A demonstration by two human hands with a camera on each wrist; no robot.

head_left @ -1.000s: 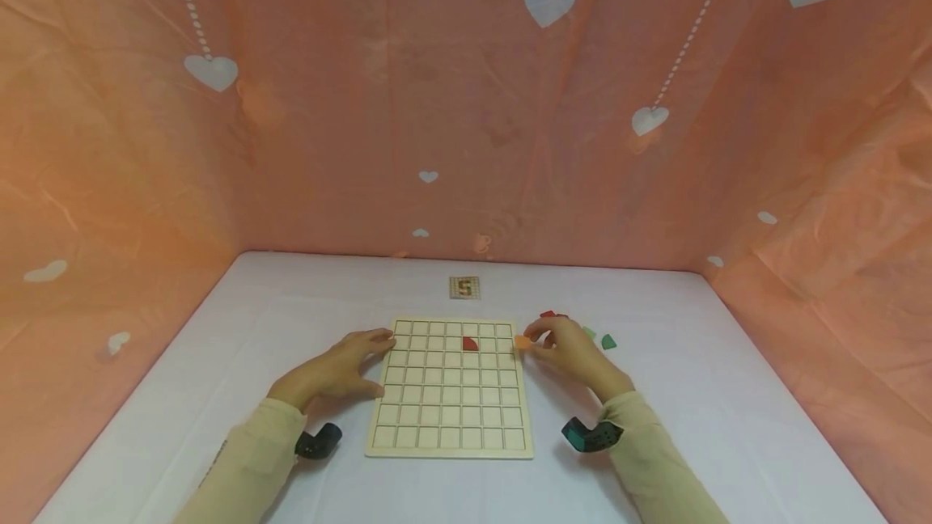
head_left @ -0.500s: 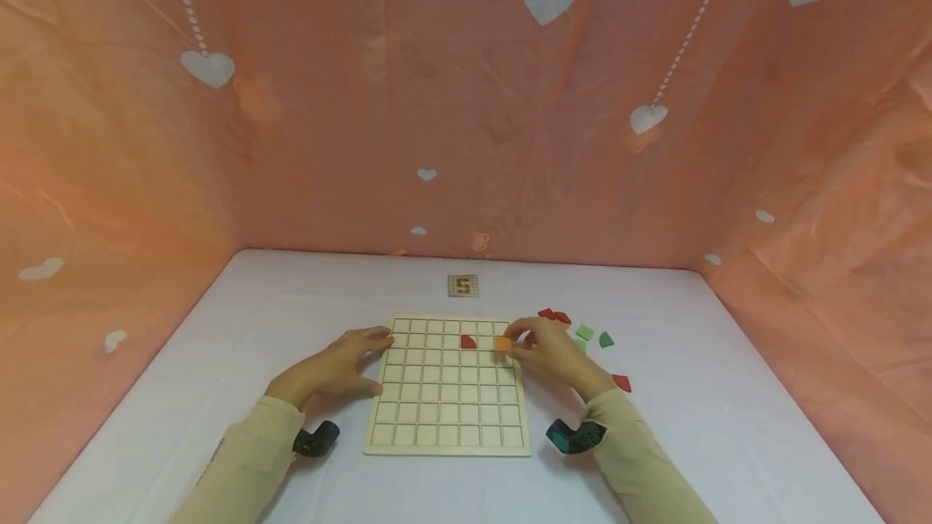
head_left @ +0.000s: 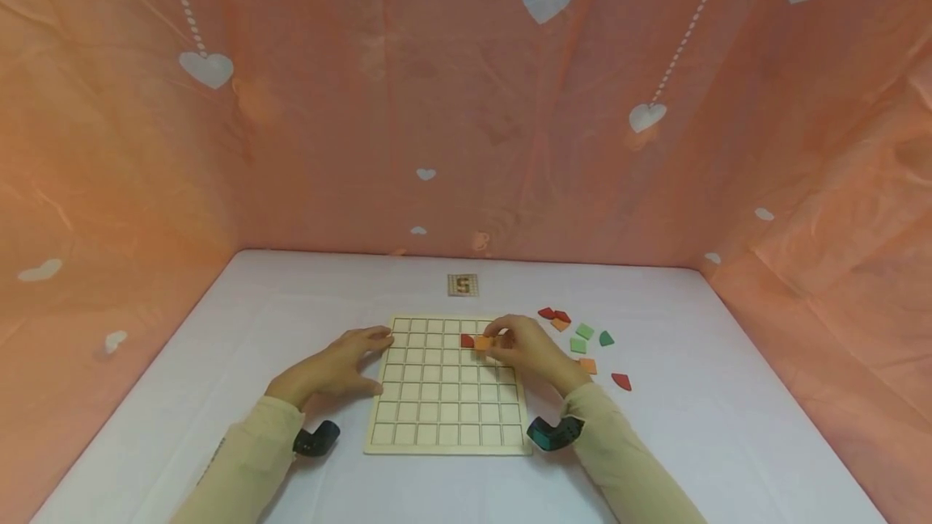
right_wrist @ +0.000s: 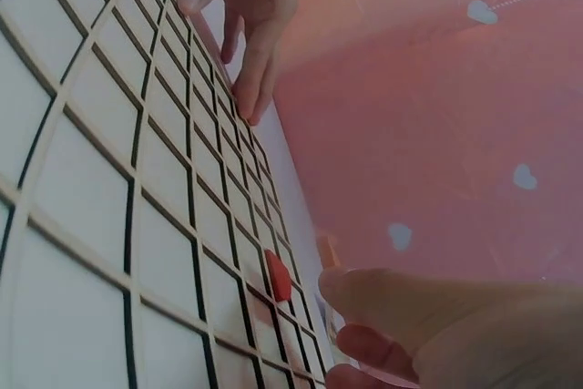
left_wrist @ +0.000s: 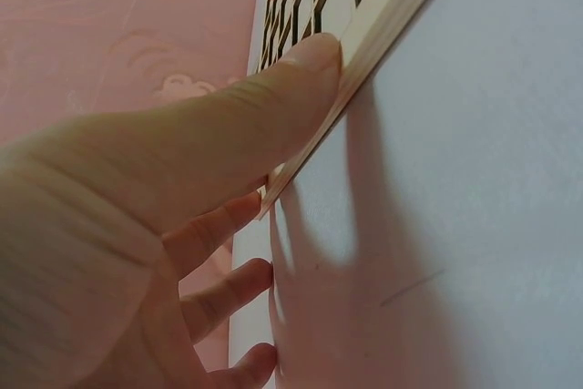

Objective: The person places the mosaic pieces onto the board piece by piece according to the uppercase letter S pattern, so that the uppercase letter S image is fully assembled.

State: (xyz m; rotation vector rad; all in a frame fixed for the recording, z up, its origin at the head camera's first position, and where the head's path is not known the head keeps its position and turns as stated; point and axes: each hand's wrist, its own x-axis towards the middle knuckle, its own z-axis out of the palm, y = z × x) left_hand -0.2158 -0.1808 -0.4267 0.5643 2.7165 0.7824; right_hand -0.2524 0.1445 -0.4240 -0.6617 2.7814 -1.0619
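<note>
A pale wooden grid board (head_left: 440, 395) lies flat on the white table. My left hand (head_left: 338, 366) rests at its left edge, fingers spread; in the left wrist view the thumb (left_wrist: 291, 88) touches the board's rim. My right hand (head_left: 527, 350) pinches an orange square tile (head_left: 482, 343) between thumb and fingers, over the board's upper right part. Just left of that tile, a red quarter-round tile (head_left: 467, 340) sits in a grid cell. In the right wrist view the red tile (right_wrist: 279, 276) shows in its cell, and the orange tile (right_wrist: 327, 250) is mostly hidden behind the thumb.
Right of the board lie loose tiles: red ones (head_left: 621, 381), light green squares (head_left: 578, 344), a dark green one (head_left: 607, 338) and orange ones (head_left: 588, 366). Beyond the board is a small patterned card (head_left: 463, 285). A pink-orange cloth (head_left: 328, 144) surrounds the table.
My right hand has carried the orange tile leftward from the board's right edge to beside the red tile. More loose tiles are uncovered at the right. The left hand stays put.
</note>
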